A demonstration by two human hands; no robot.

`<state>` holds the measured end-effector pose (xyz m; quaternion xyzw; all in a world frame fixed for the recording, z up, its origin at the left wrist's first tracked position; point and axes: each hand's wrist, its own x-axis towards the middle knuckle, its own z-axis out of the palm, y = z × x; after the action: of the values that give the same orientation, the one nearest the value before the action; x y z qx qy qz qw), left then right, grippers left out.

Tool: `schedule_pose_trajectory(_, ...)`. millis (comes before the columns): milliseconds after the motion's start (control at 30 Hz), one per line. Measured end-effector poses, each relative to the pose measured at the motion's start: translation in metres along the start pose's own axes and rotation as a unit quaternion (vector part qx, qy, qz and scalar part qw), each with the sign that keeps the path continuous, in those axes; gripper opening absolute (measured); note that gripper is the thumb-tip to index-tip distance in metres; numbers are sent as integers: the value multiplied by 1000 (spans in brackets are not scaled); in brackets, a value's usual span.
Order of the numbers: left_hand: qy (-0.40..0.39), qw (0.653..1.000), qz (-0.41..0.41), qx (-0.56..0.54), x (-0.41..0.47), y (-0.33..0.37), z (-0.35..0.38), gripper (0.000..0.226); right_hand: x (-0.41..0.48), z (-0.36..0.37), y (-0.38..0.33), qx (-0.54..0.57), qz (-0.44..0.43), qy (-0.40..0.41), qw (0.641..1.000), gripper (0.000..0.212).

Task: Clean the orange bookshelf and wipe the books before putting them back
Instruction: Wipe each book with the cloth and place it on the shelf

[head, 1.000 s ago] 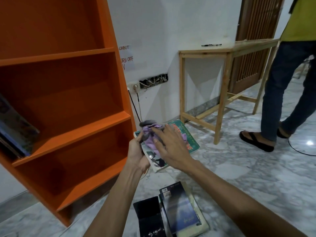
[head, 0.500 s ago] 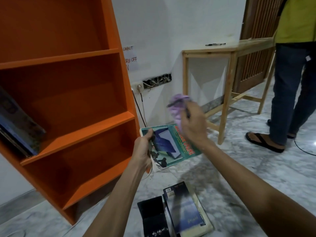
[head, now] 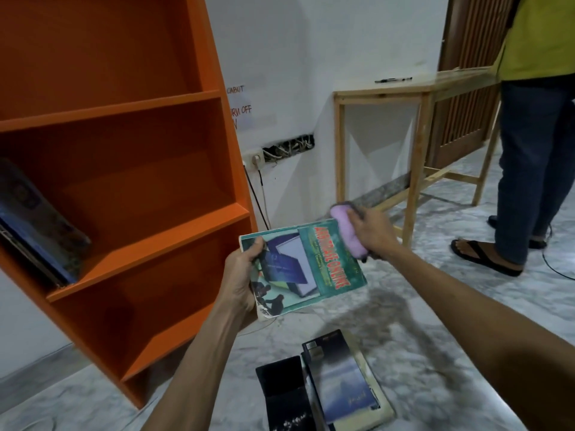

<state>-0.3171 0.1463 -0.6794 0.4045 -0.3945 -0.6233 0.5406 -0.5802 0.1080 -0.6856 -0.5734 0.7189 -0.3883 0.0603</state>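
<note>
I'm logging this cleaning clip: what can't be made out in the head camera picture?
Head view:
Wall note: left part hidden behind the orange bookshelf.
Shelved books: cut off by the left edge, titles too dark.
Floor books: titles too small; bottom edge cuts the black one.
Green book: top corner covered by the pink cloth that the right hand grips.

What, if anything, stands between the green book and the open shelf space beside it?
Nothing visible does. The left hand grips the green book beside the orange bookshelf; the leaning books sit far left, and the right hand holds the purple cloth at the book's far side.
</note>
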Motion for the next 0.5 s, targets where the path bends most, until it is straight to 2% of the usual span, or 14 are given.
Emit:
schedule_pose_trajectory(33,10,1000,-1,-6,1,0,-2,18,0,-9,7,56,68,9,996,38)
schedule_pose_trajectory(67,17,1000,-4,-15,0,2,-4,19,-2,-16,8,158,135,15,978,36)
schedule_pose_trajectory(100,19,999,-12,-30,1,2,-4,19,-3,-20,6,273,196,4,942,34)
schedule_pose_trajectory(167,16,997,-29,-68,2,4,1,19,-9,-25,-10,470,242,-66,846,30)
schedule_pose_trajectory(233,21,994,-39,-96,6,4,12,20,-17,-27,-29,610,221,-122,751,32)
schedule_pose_trajectory(300,28,992,-44,-114,14,2,23,38,-28,-21,-47,722,232,-138,637,48)
schedule_pose_trajectory(367,43,989,-45,-130,22,-1,33,47,-38,-9,-61,762,284,-158,560,55)
schedule_pose_trajectory(433,80,988,-43,-127,30,-2,40,49,-50,5,-74,773,277,-180,542,57)
schedule_pose_trajectory(500,92,981,-42,-167,33,1,42,46,-57,18,-80,772,267,-162,554,35)
